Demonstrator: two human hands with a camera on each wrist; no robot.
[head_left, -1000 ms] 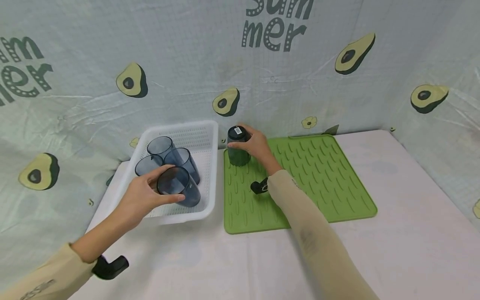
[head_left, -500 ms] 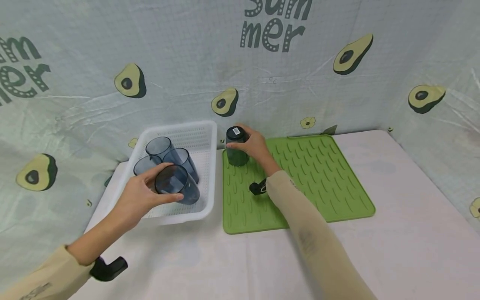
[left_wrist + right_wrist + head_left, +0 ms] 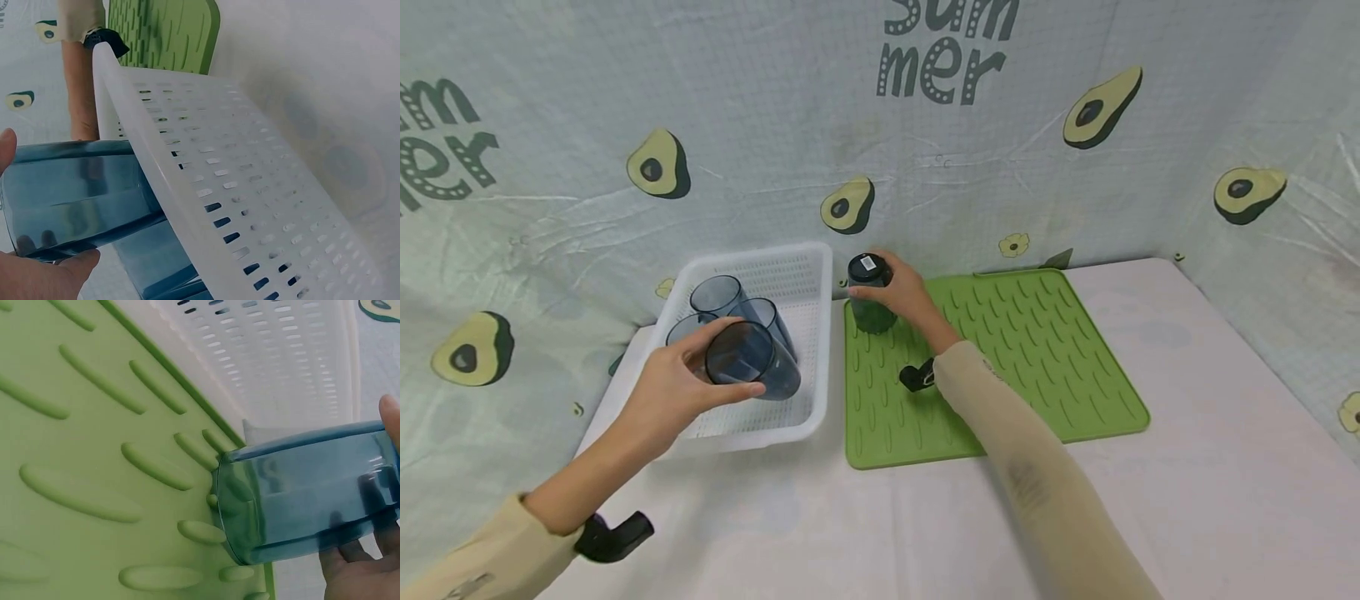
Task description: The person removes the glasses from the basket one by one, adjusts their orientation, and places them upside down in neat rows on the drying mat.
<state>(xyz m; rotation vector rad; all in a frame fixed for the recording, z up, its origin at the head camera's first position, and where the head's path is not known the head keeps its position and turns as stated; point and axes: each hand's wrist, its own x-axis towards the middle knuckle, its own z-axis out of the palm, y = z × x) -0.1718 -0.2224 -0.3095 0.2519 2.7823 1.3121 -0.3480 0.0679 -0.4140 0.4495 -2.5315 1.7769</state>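
My left hand [image 3: 670, 385] grips a blue-tinted drinking glass [image 3: 758, 360] near its rim, thumb on one side and fingers on the other. That glass is tilted, mouth toward me, over the white plastic basket [image 3: 824, 367]. Three similar glasses, among them a rear glass [image 3: 718, 293], stand mouth up in the basket, partly hidden by the held one. With my right hand [image 3: 906, 287] I hold another tinted glass [image 3: 300, 494] around its base end. It is upside down, its rim at the far left corner of the green ridged mat [image 3: 1022, 350].
The basket stands just left of the mat on a pale cloth-covered table [image 3: 820, 517]. Behind both rises a cloth backdrop [image 3: 760, 125] with avocado prints. A black wrist mount [image 3: 917, 377] is above the mat under my right sleeve.
My left hand has lifted its glass slightly, away from the basket's near side. The right hand and its upturned glass stay at the mat's corner. The head view has shifted a little.
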